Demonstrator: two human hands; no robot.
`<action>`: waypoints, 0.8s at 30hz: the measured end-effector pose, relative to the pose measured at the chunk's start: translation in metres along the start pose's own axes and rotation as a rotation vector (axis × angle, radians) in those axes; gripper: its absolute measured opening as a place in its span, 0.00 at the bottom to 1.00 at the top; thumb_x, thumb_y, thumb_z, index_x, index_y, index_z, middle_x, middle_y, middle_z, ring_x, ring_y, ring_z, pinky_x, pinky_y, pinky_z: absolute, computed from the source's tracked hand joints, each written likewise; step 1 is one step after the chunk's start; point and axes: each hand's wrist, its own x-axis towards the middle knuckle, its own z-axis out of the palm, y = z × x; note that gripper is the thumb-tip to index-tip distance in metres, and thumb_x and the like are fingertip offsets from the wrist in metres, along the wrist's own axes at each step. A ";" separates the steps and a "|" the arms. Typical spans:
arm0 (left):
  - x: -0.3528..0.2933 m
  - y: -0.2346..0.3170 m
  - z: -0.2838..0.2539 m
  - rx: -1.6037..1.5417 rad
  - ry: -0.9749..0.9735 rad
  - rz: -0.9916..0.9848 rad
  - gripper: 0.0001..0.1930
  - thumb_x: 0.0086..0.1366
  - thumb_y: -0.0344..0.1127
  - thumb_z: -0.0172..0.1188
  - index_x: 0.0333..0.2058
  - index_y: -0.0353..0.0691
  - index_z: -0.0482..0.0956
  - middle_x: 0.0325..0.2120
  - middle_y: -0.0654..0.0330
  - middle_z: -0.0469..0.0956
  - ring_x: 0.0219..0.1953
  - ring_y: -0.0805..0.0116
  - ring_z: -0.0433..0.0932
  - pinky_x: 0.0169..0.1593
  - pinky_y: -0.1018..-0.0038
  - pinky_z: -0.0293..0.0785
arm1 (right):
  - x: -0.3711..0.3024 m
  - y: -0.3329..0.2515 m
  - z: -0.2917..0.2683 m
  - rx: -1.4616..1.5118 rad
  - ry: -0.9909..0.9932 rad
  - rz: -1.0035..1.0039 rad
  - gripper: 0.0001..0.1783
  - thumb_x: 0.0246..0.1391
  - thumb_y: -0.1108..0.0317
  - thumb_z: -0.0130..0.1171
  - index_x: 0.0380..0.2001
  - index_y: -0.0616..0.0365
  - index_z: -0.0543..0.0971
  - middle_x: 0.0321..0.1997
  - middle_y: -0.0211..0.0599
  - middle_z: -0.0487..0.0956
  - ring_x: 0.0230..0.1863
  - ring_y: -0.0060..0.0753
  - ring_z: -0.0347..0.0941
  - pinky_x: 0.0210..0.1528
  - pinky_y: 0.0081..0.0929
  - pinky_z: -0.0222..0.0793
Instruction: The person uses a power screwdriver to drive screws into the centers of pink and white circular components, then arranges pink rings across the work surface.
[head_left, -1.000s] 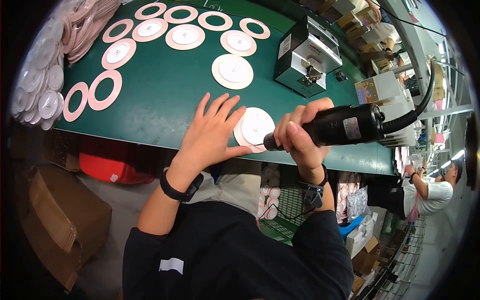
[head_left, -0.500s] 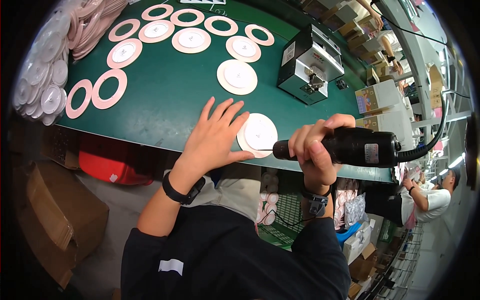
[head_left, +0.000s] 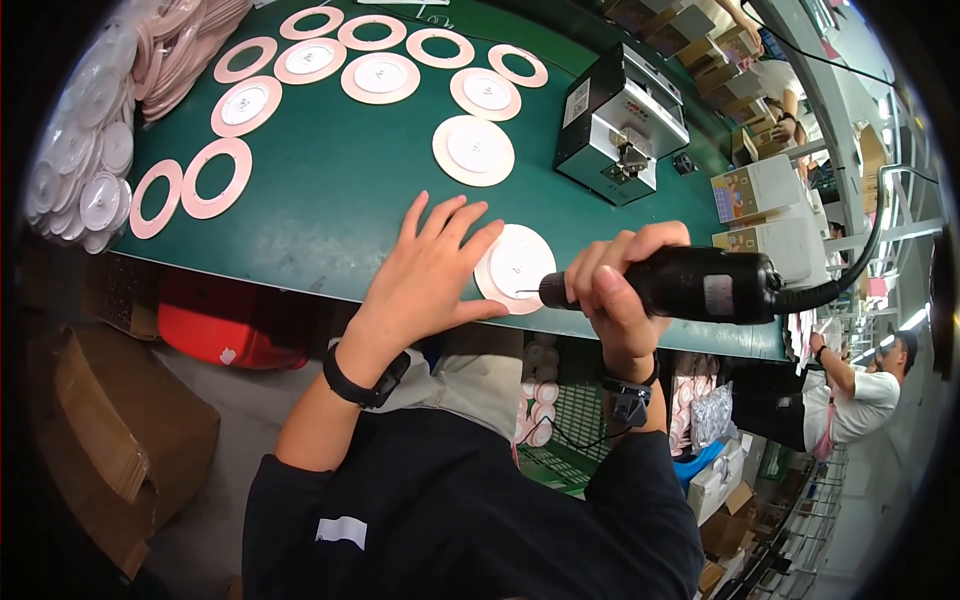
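Observation:
My right hand [head_left: 622,285] is wrapped round a black electric screwdriver [head_left: 715,283], which lies nearly level and trails a cord to the upper right. Its thin bit points left, over the lower part of a pale round disc with a pinkish rim [head_left: 518,262] at the bench's front edge. From the image I cannot tell whether the bit touches the disc. Fingers spread, my left hand [head_left: 425,275] rests at the disc's left side, with thumb and forefinger along its rim. Just beyond lies another disc with a white centre [head_left: 474,150].
Pink rings [head_left: 216,178] and several white-centred discs [head_left: 380,77] are spread over the green bench [head_left: 330,215]. A black and silver machine [head_left: 625,130] stands at the right. Bagged parts [head_left: 90,150] crowd the far left. Below are a red stool [head_left: 225,320] and a green crate [head_left: 580,430].
The screwdriver and my right hand have shifted slightly left and up, so the bit reaches further over the disc. My left hand stays nearly in place.

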 end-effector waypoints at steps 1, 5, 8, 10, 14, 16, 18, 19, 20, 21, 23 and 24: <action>-0.001 0.001 -0.001 0.005 0.003 0.002 0.39 0.51 0.58 0.72 0.56 0.41 0.75 0.59 0.54 0.71 0.65 0.54 0.64 0.70 0.47 0.52 | -0.001 -0.004 0.001 0.002 -0.002 -0.005 0.16 0.56 0.76 0.57 0.41 0.54 0.61 0.19 0.31 0.65 0.14 0.26 0.60 0.22 0.30 0.65; -0.008 0.010 -0.005 -0.184 0.077 0.105 0.29 0.49 0.46 0.75 0.49 0.45 0.80 0.51 0.61 0.76 0.57 0.59 0.72 0.68 0.48 0.55 | -0.005 -0.026 0.008 0.131 0.050 -0.102 0.15 0.57 0.74 0.57 0.41 0.54 0.61 0.19 0.30 0.65 0.14 0.25 0.60 0.21 0.28 0.64; -0.014 0.023 -0.004 -0.275 0.120 0.144 0.16 0.50 0.39 0.75 0.37 0.46 0.84 0.37 0.67 0.80 0.44 0.65 0.76 0.63 0.51 0.59 | -0.009 -0.037 0.010 0.207 0.084 -0.168 0.15 0.57 0.73 0.56 0.41 0.53 0.61 0.19 0.28 0.65 0.14 0.23 0.60 0.20 0.27 0.64; -0.016 0.027 -0.005 -0.282 0.150 0.165 0.13 0.50 0.38 0.75 0.35 0.46 0.84 0.34 0.68 0.79 0.41 0.66 0.76 0.61 0.52 0.60 | -0.012 -0.041 0.010 0.224 0.074 -0.209 0.15 0.57 0.73 0.56 0.41 0.53 0.61 0.18 0.27 0.65 0.13 0.22 0.61 0.19 0.25 0.64; -0.020 0.034 -0.007 -0.309 0.220 0.201 0.09 0.51 0.36 0.74 0.29 0.46 0.83 0.27 0.70 0.78 0.35 0.69 0.76 0.57 0.55 0.62 | -0.018 -0.049 0.009 0.248 0.061 -0.248 0.15 0.57 0.73 0.56 0.41 0.53 0.61 0.17 0.25 0.65 0.13 0.20 0.62 0.18 0.23 0.66; -0.021 0.037 -0.009 -0.338 0.233 0.200 0.07 0.52 0.36 0.73 0.27 0.46 0.83 0.26 0.71 0.77 0.35 0.69 0.76 0.55 0.56 0.62 | -0.020 -0.053 0.008 0.256 0.057 -0.260 0.15 0.57 0.73 0.56 0.41 0.53 0.61 0.17 0.25 0.65 0.13 0.19 0.62 0.18 0.23 0.67; -0.023 0.040 -0.013 -0.322 0.234 0.210 0.07 0.52 0.37 0.73 0.27 0.46 0.83 0.26 0.71 0.77 0.35 0.69 0.76 0.54 0.57 0.62 | -0.023 -0.058 0.007 0.276 0.051 -0.274 0.15 0.56 0.73 0.56 0.41 0.53 0.61 0.17 0.25 0.66 0.13 0.19 0.63 0.18 0.23 0.68; -0.023 0.041 -0.015 -0.307 0.237 0.216 0.08 0.52 0.37 0.74 0.28 0.46 0.83 0.26 0.71 0.77 0.35 0.70 0.76 0.54 0.58 0.62 | -0.024 -0.060 0.006 0.285 0.048 -0.282 0.15 0.56 0.73 0.56 0.41 0.53 0.61 0.17 0.25 0.66 0.13 0.19 0.63 0.18 0.23 0.69; -0.024 0.043 -0.016 -0.293 0.240 0.223 0.08 0.52 0.37 0.74 0.28 0.46 0.83 0.25 0.72 0.77 0.34 0.70 0.76 0.53 0.59 0.62 | -0.026 -0.063 0.006 0.284 0.050 -0.286 0.15 0.56 0.73 0.56 0.41 0.53 0.61 0.17 0.25 0.66 0.13 0.19 0.63 0.18 0.23 0.69; -0.024 0.044 -0.016 -0.292 0.239 0.228 0.08 0.52 0.37 0.74 0.28 0.46 0.83 0.25 0.72 0.77 0.34 0.70 0.76 0.53 0.59 0.62 | -0.027 -0.065 0.006 0.282 0.044 -0.295 0.15 0.56 0.73 0.56 0.41 0.53 0.61 0.17 0.25 0.66 0.13 0.19 0.64 0.18 0.23 0.69; -0.026 0.047 -0.014 -0.294 0.289 0.239 0.09 0.51 0.37 0.75 0.28 0.47 0.83 0.26 0.72 0.78 0.34 0.70 0.75 0.53 0.59 0.62 | -0.030 -0.070 0.006 0.279 0.030 -0.312 0.15 0.57 0.73 0.56 0.41 0.53 0.61 0.17 0.25 0.67 0.13 0.20 0.64 0.18 0.23 0.69; -0.028 0.048 -0.013 -0.295 0.314 0.244 0.09 0.50 0.37 0.75 0.28 0.47 0.83 0.26 0.72 0.78 0.33 0.70 0.75 0.53 0.60 0.62 | -0.032 -0.072 0.007 0.278 0.032 -0.317 0.15 0.57 0.73 0.56 0.41 0.53 0.61 0.17 0.25 0.67 0.13 0.20 0.64 0.18 0.23 0.69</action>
